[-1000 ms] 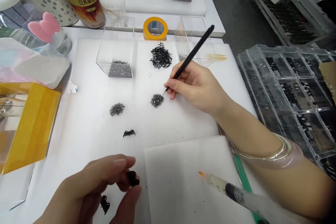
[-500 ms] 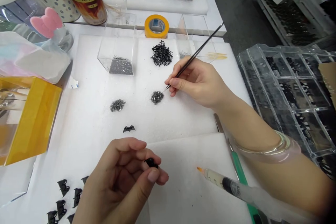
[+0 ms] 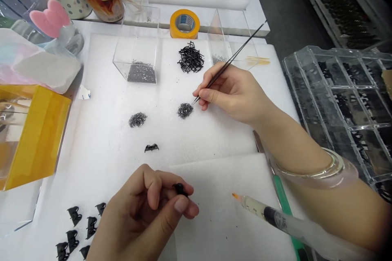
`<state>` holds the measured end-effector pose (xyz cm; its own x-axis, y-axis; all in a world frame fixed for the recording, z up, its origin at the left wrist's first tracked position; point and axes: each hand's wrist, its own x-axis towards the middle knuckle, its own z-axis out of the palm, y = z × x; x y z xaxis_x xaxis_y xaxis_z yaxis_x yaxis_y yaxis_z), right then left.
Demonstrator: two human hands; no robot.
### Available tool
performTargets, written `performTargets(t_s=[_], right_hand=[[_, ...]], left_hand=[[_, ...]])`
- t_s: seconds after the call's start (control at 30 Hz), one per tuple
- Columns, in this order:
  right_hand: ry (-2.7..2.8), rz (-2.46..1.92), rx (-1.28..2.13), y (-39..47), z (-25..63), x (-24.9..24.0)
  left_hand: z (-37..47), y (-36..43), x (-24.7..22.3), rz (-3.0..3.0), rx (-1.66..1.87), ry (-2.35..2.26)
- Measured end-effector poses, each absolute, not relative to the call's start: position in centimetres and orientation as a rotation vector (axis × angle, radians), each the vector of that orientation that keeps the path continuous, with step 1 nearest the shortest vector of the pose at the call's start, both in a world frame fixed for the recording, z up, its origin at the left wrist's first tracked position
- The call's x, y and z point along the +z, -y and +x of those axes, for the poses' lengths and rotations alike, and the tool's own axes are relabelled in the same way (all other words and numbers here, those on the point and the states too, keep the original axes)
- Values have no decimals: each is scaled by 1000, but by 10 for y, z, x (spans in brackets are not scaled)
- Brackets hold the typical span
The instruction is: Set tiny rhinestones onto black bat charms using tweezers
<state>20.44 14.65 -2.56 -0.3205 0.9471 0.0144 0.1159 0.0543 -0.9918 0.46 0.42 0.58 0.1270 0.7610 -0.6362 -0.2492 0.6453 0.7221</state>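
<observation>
Black clip [image 3: 180, 189] pinched in L hand [image 3: 147, 216]; R hand [image 3: 232, 91] grips tweezers [image 3: 229, 62] over beads [image 3: 185, 110].

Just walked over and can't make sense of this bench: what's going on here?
A person sits at a white foam mat doing fine work. The left hand pinches a small black clip between thumb and fingers. The right hand holds thin black tweezers, tips at a little pile of tiny grey bits. A second grey pile, a lone black clip and a syringe lie nearby; more black clips sit bottom left.
</observation>
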Motion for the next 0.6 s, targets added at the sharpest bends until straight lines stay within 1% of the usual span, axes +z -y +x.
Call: performTargets(t_s=[0.1, 0.37, 0.6], right_hand=[[1559, -1089, 1355, -146, 204, -25], [1441, -1121, 1296, -144, 198, -26], [1430, -1099, 1256, -145, 197, -30]], left_hand=[[-2, -7, 4, 572, 724, -1162], [-2, -5, 6, 543, 736, -1159], [12, -2, 9, 372, 904, -1220]])
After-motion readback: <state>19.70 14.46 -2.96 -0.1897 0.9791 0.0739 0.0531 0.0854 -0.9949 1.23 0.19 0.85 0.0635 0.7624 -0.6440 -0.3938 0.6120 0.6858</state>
